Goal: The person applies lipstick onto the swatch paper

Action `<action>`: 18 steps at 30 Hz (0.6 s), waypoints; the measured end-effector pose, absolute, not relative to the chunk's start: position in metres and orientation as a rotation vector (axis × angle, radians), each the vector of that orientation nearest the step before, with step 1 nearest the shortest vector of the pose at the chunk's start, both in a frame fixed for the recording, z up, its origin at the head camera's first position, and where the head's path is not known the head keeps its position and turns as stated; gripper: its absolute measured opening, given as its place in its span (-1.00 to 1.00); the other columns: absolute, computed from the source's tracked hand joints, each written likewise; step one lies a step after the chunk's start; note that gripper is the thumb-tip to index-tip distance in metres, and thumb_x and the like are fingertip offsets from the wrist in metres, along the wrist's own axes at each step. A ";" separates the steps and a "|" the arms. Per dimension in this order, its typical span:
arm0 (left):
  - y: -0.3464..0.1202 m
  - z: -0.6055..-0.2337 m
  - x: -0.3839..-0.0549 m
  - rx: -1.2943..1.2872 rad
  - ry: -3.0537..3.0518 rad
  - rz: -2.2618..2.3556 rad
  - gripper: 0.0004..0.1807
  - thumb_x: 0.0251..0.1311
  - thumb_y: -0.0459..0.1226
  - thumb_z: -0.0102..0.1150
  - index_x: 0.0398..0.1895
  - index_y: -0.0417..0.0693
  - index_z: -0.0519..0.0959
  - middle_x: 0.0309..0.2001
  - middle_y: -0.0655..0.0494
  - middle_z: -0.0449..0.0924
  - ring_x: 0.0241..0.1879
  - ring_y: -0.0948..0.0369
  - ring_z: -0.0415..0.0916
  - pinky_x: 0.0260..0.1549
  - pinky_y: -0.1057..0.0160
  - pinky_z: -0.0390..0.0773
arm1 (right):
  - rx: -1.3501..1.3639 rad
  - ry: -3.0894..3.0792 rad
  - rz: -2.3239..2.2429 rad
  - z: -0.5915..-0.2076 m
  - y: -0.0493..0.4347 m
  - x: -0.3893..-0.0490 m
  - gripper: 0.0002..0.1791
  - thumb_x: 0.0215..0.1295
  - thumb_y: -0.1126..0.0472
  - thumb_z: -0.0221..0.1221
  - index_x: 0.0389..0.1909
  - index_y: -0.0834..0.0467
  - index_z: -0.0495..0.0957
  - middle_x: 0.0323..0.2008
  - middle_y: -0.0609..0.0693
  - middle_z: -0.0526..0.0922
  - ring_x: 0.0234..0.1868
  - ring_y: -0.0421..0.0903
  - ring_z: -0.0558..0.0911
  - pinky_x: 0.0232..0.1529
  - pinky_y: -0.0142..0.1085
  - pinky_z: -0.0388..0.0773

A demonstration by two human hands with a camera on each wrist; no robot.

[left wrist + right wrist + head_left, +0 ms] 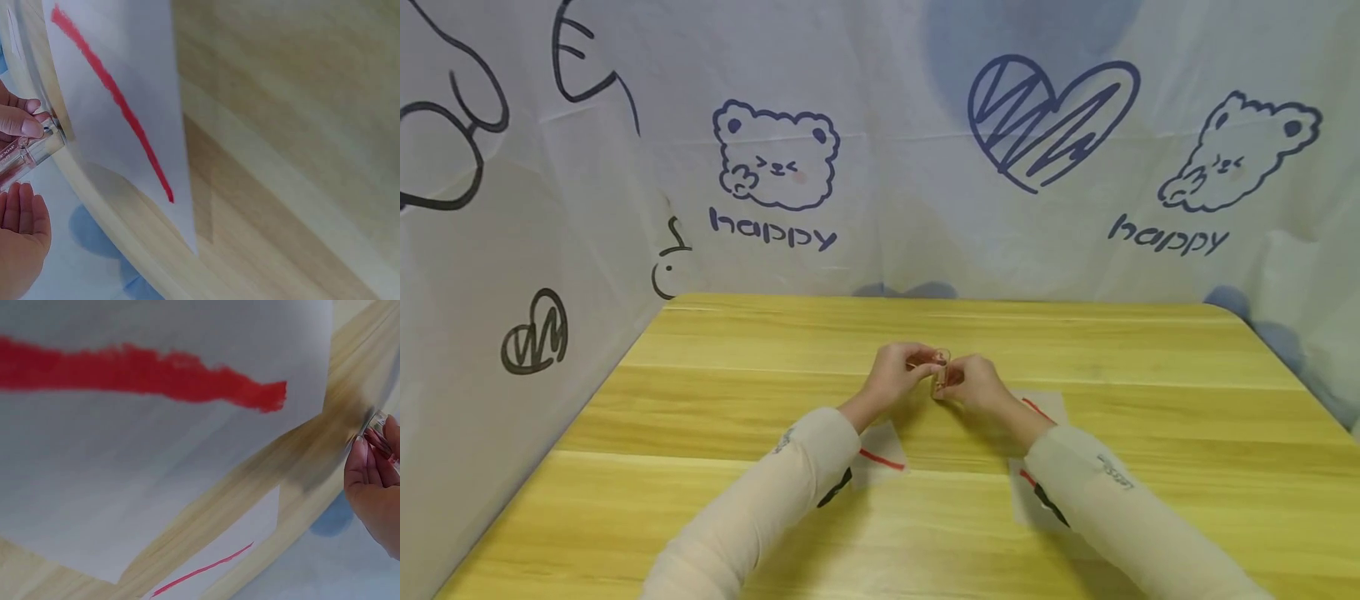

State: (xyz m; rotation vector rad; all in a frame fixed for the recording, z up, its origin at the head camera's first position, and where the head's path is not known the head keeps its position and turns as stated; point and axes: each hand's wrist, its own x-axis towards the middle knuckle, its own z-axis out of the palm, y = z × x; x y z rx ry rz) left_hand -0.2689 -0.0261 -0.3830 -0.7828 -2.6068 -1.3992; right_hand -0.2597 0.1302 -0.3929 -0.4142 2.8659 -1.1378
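A small clear tube with a pinkish inside, looking like a lip gloss tube, stands between both hands above the table's far part. My left hand pinches its upper end with thumb and fingers. Lower on the same tube, the fingers and thumb of my right hand grip it. Small lettering shows on the lip gloss tube in the left wrist view, too blurred to read. Only one end of it peeks past the fingers in the right wrist view.
On the wooden table lie white papers with red strokes: one sheet by the left forearm, another sheet beyond the right cuff, and a third sheet beside the right sleeve. A curtain with drawings hangs behind.
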 end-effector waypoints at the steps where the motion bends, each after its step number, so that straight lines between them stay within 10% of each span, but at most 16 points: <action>1: -0.026 -0.383 -0.269 -0.782 -2.612 -1.400 -0.79 0.15 -0.33 0.18 -0.19 -0.28 0.64 -0.18 -0.14 0.68 -0.23 0.06 0.64 -0.26 0.34 0.64 | -0.407 2.868 -1.128 -0.393 0.130 -0.260 -0.88 0.02 0.35 0.33 -0.48 0.34 0.60 -0.50 0.14 0.66 -0.42 -0.10 0.60 -0.35 -0.32 0.55; 18: -0.026 -0.388 -0.265 -0.769 -2.670 -1.444 -0.72 0.14 -0.37 0.19 -0.09 -0.33 0.58 -0.16 -0.16 0.66 -0.17 0.04 0.63 -0.19 0.30 0.63 | -0.375 2.879 -1.130 -0.399 0.131 -0.257 -0.88 0.00 0.36 0.34 -0.51 0.33 0.59 -0.52 0.13 0.64 -0.46 -0.12 0.56 -0.41 -0.35 0.52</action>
